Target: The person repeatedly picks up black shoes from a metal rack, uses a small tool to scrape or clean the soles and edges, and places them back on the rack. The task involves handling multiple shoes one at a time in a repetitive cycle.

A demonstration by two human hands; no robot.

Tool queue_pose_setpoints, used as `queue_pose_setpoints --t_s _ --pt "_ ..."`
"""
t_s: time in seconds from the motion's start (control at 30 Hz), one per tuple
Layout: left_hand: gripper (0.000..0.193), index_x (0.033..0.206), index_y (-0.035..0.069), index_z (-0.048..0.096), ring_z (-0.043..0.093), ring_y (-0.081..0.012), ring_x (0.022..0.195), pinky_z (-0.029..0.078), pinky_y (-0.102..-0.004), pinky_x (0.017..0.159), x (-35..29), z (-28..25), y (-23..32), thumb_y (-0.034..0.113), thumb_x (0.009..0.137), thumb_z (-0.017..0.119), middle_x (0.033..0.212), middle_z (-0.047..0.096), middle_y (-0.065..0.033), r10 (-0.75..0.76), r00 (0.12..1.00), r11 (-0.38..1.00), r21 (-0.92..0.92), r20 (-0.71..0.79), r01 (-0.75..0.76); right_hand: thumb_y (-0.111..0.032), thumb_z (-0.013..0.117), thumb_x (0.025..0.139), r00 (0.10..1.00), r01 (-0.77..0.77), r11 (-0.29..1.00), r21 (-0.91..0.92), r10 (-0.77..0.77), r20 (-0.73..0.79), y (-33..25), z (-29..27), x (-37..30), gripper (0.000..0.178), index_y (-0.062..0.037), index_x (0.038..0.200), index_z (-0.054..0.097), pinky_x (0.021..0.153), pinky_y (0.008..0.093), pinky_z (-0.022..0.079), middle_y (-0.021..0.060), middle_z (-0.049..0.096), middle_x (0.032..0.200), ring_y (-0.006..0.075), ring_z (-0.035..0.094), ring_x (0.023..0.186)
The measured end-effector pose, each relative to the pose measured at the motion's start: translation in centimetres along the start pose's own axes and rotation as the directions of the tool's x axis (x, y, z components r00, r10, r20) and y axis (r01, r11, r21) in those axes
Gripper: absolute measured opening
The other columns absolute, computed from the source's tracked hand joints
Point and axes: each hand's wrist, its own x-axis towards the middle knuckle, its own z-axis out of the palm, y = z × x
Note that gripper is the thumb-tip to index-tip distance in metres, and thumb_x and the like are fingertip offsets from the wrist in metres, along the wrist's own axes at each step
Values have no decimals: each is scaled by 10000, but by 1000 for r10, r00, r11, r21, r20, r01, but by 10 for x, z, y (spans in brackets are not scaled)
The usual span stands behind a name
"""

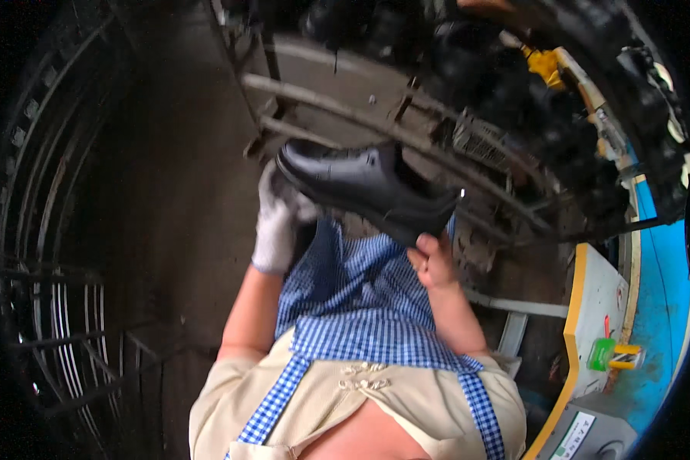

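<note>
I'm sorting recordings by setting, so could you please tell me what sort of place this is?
Probably a shoe workshop or factory: a black shoe is held between the gloved left hand and bare right hand, with metal racks ahead and a checked apron worn.

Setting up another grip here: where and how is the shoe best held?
Grip the shoe by its opening, probably from the far side: it faces that way, leaving a free edge to pinch, while the left hand is at the toe and the right hand at the heel.
</note>
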Motion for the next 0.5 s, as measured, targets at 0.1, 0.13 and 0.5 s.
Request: queue_pose_setpoints --t_s 0.1,0.13,0.5 --pt "934 1538 186 32 504 -270 1253 496 -354 924 -34 42 22 232 869 682 1440 406 -146 -43 966 999 28 256 37 -194 808 701 920 389 855 -343 -377 103 -4 33 9 776 -44 1353 416 898 372 494 107 614 1171 260 606 1022" --pt "1057 1541 211 -34 467 -289 1298 470 -388 980 -50 52 24 210 823 741 1480 358 -157 -28 941 991 -116 338 71 -224 839 689 888 460 791 -404 -402 223 -15 46 4 862 -42 1394 376 1008 414 445 136 609 1206 309 573 1152" --pt "499 1151 69 534 565 -195 1094 464 -341 956 -59 38 23 -53 709 733 1198 545 -56 253 950 944 168 181 -283 -199 875 662 678 671 64 -739 -457 576 4 86 18 943 -41 1418 336 698 362 574 192 670 1105 285 709 813"
